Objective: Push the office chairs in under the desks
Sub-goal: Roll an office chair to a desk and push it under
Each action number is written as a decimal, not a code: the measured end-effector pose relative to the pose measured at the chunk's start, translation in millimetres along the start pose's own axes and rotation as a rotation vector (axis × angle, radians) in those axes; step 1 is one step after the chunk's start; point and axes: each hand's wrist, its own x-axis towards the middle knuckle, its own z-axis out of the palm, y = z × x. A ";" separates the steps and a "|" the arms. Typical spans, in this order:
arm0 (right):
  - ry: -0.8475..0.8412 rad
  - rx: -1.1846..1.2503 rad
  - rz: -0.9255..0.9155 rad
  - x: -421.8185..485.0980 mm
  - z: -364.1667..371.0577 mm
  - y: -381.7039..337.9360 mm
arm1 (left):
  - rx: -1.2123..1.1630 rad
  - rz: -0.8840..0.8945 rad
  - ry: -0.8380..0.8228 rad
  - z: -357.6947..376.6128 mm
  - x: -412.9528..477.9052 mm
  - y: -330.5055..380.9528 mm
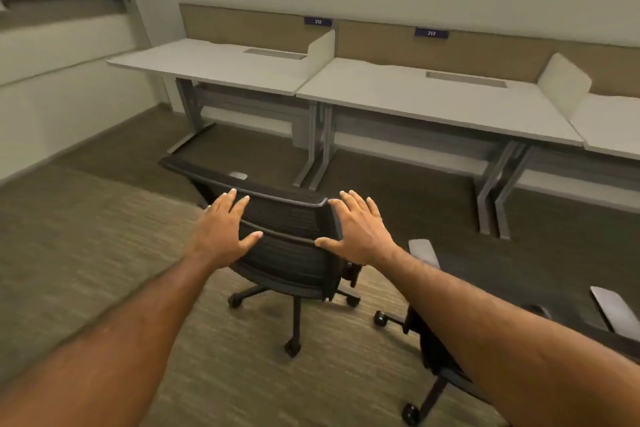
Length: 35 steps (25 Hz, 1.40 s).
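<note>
My two hands, left hand (221,232) and right hand (356,229), are spread wide with fingers splayed, gripping nothing, at the backrest of a black mesh office chair on castors (287,239), which stands on the carpet well short of the desks. A second black chair with grey armrests (433,350) sits beside my right arm. Beyond, three pale grey desktops (433,97) line the wall, two purple number plates (431,33) above them.

- Chair (291,239): I see black mesh, ribbed.
- Desk (433,100): off-white top, grey legs.
- Carpet (86,236): olive-brown, streaked.
- Back panel (242,24): tan.
- Number tags (431,33): I note purple.
</note>
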 end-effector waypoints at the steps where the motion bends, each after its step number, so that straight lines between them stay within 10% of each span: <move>1: 0.014 0.022 -0.033 19.3 -0.3 -5.4 | -0.028 0.006 -0.015 -0.1 16.4 -7.4; 16: 0.025 -0.007 -0.055 129.9 37.3 -60.4 | 0.075 0.206 -0.569 -28.5 167.0 -114.7; 21: -0.155 -0.015 0.143 140.9 27.0 -76.5 | 0.070 0.252 -0.589 -25.7 200.2 -175.5; 35: 0.023 -0.151 0.191 180.9 29.3 -125.2 | -0.053 0.448 -0.237 3.2 224.5 -237.3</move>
